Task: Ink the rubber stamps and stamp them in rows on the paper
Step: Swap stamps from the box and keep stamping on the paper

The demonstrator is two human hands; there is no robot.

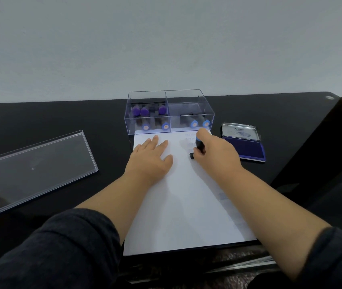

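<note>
Paper (186, 205) lies lengthwise on the black table (40, 115), its far edge against the clear stamp box (169, 113) so fresh stamps stay within reach. Left hand (151, 157) rests spread flat on the sheet, likely to stop it sliding. Right hand (216, 153) grips a blue-topped stamp (199, 145), base down on the paper below faint prints. Ink pad (244, 148) sits open just beside.
</note>
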